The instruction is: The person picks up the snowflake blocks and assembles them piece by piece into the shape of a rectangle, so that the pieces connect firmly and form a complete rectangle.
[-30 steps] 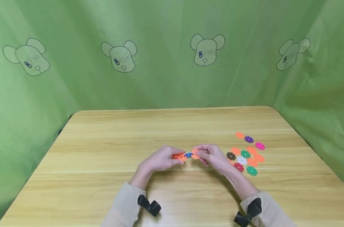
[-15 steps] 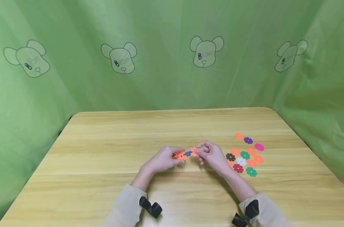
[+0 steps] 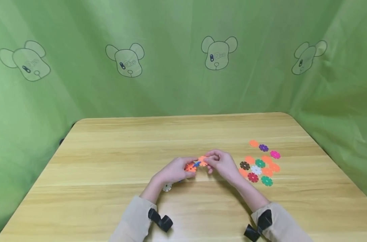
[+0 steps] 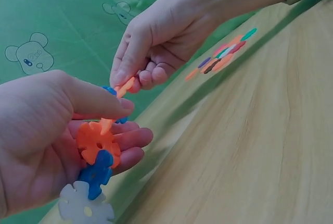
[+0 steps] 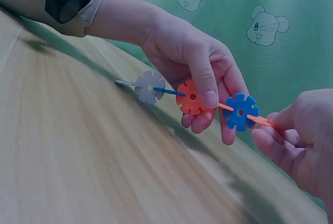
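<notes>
My left hand (image 3: 172, 169) holds a chain of interlocking snowflake discs between its thumb and fingers, around a notched orange disc (image 5: 186, 102). My right hand (image 3: 222, 165) pinches the orange disc (image 3: 202, 161) at the chain's right end. Between the two hands a blue disc (image 5: 237, 104) links them, slotted crosswise into its orange neighbours. From the left palm the chain runs back through another blue disc (image 4: 95, 176) to a whitish disc (image 4: 78, 203). In the right wrist view, one more pale disc (image 5: 124, 83) shows edge-on at that tail end.
Loose flat discs lie on the wooden table (image 3: 111, 141) right of my right hand, among them a purple (image 3: 263, 148), a pink (image 3: 275, 154), a brown (image 3: 244, 165) and several orange ones. A green curtain (image 3: 171, 90) encloses the table's back and sides.
My right hand has shifted slightly left with the chain's end. The blue disc between the hands has turned edge-on, and a whitish disc now shows below my left wrist.
</notes>
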Available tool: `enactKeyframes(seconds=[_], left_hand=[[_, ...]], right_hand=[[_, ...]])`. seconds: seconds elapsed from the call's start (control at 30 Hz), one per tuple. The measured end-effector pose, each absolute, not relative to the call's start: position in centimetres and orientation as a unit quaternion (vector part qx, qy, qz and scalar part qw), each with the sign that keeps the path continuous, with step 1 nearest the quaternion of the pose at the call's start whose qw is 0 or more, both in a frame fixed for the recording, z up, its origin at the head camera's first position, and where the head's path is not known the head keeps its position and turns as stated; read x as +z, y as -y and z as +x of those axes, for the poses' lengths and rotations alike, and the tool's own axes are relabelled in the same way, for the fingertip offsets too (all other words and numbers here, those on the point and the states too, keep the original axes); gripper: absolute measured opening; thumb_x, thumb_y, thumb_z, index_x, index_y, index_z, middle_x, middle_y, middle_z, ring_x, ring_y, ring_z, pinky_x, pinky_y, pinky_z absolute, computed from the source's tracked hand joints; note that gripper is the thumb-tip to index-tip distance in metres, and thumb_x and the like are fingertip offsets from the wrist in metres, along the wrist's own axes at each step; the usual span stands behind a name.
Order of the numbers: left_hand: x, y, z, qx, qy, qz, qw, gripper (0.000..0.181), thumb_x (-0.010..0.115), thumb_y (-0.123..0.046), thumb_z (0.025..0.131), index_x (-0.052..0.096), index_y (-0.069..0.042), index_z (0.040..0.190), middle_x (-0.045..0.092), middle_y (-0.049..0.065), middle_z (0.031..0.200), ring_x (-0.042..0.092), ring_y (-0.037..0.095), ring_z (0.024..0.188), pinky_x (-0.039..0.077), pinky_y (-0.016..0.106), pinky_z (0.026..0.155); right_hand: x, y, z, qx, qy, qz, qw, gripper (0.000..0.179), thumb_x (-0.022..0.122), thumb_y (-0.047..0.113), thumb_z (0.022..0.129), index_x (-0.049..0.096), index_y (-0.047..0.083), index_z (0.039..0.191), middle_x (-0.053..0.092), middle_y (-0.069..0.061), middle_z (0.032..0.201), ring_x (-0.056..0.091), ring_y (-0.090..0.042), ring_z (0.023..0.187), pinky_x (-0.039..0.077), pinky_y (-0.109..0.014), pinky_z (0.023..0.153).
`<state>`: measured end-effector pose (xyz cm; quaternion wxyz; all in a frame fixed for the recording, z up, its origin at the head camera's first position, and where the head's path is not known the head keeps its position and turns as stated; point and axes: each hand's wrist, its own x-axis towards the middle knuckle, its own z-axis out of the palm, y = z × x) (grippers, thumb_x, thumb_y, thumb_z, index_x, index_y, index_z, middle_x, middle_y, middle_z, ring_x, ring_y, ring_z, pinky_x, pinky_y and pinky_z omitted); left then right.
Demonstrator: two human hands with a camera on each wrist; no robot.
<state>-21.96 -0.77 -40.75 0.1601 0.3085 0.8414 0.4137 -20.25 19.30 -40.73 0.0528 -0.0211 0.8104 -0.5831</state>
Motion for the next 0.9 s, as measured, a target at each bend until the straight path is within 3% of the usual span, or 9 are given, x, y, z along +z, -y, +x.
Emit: enactKeyframes(seconds=[0.17, 0.4, 0.67, 0.9], left_hand=[[-40.8, 0.7, -21.9, 0.453, -0.824, 0.293, 0.171, 0.055, 0.065, -0.012, 0.084, 0.046, -0.004, 0.135, 0.060, 0.001, 0.087, 0.051, 0.009, 0.062, 0.045, 0.024, 0.061], [-40.9, 0.6, -21.8, 0.519, -0.800, 0.246, 0.176, 0.052, 0.058, -0.015, 0.091, 0.040, -0.003, 0.138, 0.059, 0.012, 0.116, 0.062, 0.018, 0.086, 0.050, 0.030, 0.075], [-41.4, 0.9, -22.1, 0.497, -0.812, 0.253, 0.170, 0.058, 0.063, -0.014, 0.088, 0.040, -0.008, 0.140, 0.058, 0.009, 0.113, 0.061, 0.013, 0.082, 0.050, 0.027, 0.069], [-41.3, 0.9, -22.2, 0.515, -0.805, 0.239, 0.170, 0.057, 0.066, -0.013, 0.085, 0.043, -0.007, 0.137, 0.059, 0.010, 0.109, 0.061, 0.017, 0.083, 0.050, 0.029, 0.071]], right_hand=[[-41.1, -18.9, -21.0, -0.580, -0.814, -0.024, 0.026, 0.021, 0.065, 0.004, 0.084, 0.057, -0.006, 0.101, 0.063, -0.019, 0.078, 0.062, -0.030, 0.065, 0.053, -0.030, 0.056], [-41.4, -18.3, -21.5, -0.597, -0.800, -0.046, 0.016, 0.019, 0.065, 0.004, 0.085, 0.061, -0.007, 0.099, 0.063, -0.016, 0.074, 0.060, -0.020, 0.058, 0.053, -0.028, 0.058], [-41.7, -17.6, -21.5, -0.603, -0.796, -0.049, 0.014, 0.014, 0.063, 0.002, 0.086, 0.063, -0.006, 0.096, 0.062, -0.010, 0.070, 0.060, -0.019, 0.056, 0.052, -0.028, 0.058], [-41.8, -18.0, -21.6, -0.618, -0.785, -0.034, 0.018, 0.020, 0.061, 0.005, 0.088, 0.059, -0.009, 0.102, 0.063, -0.016, 0.077, 0.061, -0.021, 0.061, 0.053, -0.029, 0.059]])
